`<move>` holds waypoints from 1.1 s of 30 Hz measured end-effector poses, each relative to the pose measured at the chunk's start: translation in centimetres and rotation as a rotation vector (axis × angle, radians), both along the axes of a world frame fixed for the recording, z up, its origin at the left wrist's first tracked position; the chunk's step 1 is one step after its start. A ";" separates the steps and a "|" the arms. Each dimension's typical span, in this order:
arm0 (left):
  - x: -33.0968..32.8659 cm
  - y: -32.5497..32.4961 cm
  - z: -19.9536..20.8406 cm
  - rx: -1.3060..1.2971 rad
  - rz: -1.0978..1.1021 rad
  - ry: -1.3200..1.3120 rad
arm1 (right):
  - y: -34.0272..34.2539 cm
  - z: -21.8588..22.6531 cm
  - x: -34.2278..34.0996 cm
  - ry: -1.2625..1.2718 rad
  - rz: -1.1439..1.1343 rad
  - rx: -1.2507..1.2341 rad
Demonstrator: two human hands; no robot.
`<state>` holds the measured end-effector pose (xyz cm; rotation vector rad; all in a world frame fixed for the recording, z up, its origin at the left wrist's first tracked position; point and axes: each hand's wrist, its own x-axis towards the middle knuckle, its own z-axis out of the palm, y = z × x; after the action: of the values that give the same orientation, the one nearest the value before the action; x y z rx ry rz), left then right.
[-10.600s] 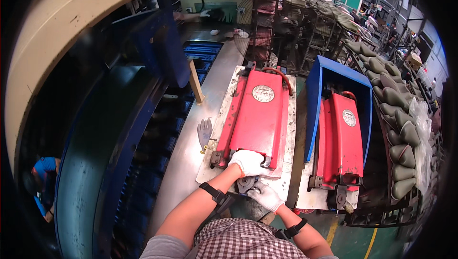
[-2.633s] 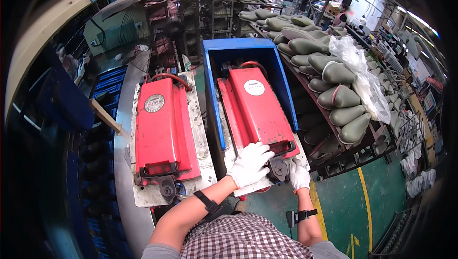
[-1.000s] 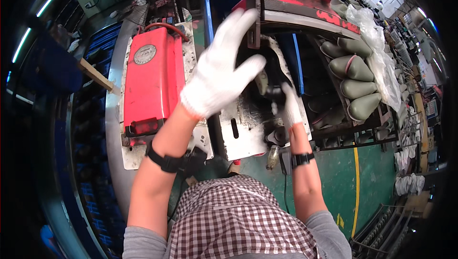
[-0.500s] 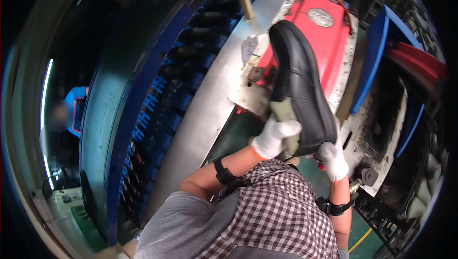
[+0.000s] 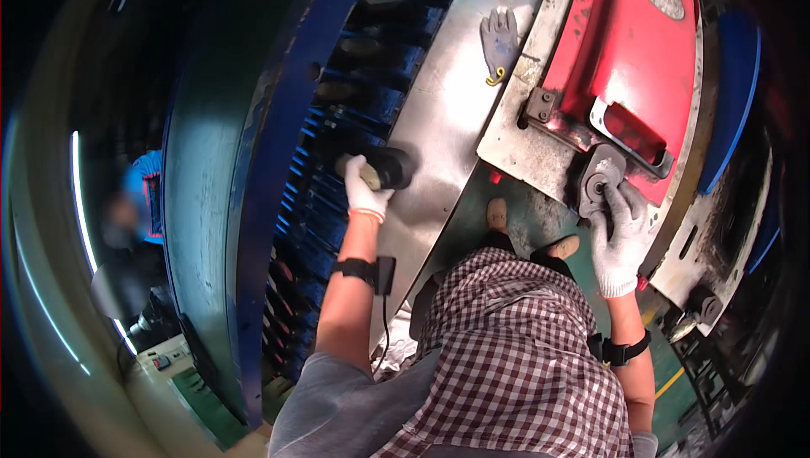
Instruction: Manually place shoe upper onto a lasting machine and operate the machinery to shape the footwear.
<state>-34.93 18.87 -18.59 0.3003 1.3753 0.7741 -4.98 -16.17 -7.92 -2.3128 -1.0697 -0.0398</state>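
My left hand (image 5: 366, 193), in a white glove, is closed on a black shoe (image 5: 393, 168) with a pale last (image 5: 369, 175) in it. The shoe is seen end-on and slightly blurred, at the border between the blue rack and the metal counter. My right hand (image 5: 620, 234), also gloved in white, has its fingers bent against a dark metal block (image 5: 601, 173) with a round centre. This block sits at the near corner of the red machine cover (image 5: 650, 44), beside a dark rectangular bracket (image 5: 631, 135).
A grey glove (image 5: 499, 40) with a yellow cuff edge lies on the metal counter (image 5: 439, 112). Several dark shoe-like shapes sit in the blue rack (image 5: 363, 48). Blue panels (image 5: 734, 112) stand at the right. At the far left is another person's blue sleeve (image 5: 145, 192).
Both hands held the shoe over the machine; now my left hand has carried it left to the rack. My right hand has let go and moved to the dark block. The view has shifted.
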 end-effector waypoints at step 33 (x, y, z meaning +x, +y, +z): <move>0.0 0.5 -9.4 0.780 -1.228 1.375 | 0.8 0.1 -0.7 0.235 -0.279 -0.048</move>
<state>-34.91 19.41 -27.98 2.3491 1.5788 -0.1353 -5.71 -15.38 -7.86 -2.4227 -0.6347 0.1469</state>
